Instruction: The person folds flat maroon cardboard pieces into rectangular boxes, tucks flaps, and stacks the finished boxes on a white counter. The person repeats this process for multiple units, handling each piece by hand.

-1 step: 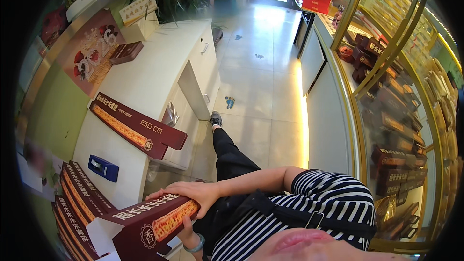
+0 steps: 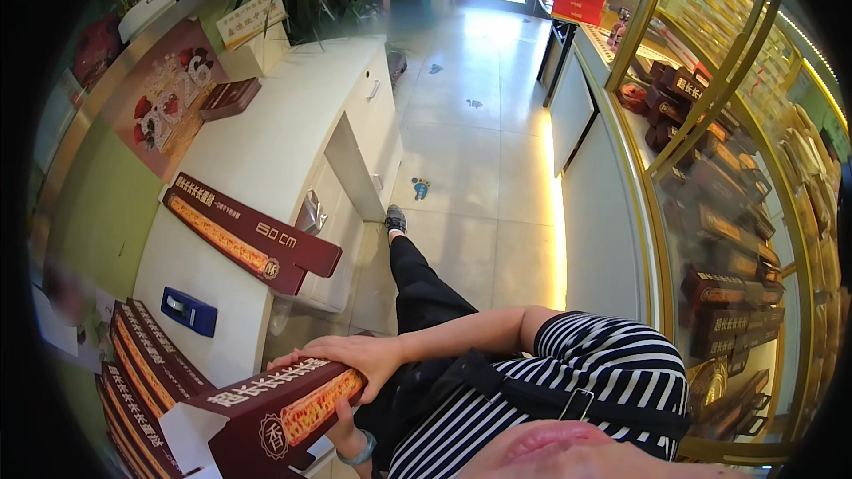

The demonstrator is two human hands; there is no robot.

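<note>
A long dark maroon pastry carton (image 2: pixel 244 421) with a printed picture of a long filled pastry lies tilted between my hands at the counter's near edge. My right hand (image 2: pixel 371 358) grips its farther end from above, fingers over the top and thumb on the printed side. My left hand (image 2: pixel 343 436), with a bracelet at its wrist, holds the lower side of the same end; part of it is hidden behind the carton. White inner flaps (image 2: pixel 188 426) stand open at the carton's left end. Beside it lie several flat, unfolded cartons (image 2: pixel 133 408) in a stack.
On the white counter (image 2: pixel 293 93) lie another flat carton (image 2: pixel 248 231), a blue stapler-like object (image 2: pixel 189 311) and a stack of brown cards (image 2: pixel 231 98). A glass display case (image 2: pixel 710 239) filled with cartons stands at the right. A tiled floor (image 2: pixel 466 160) runs between them.
</note>
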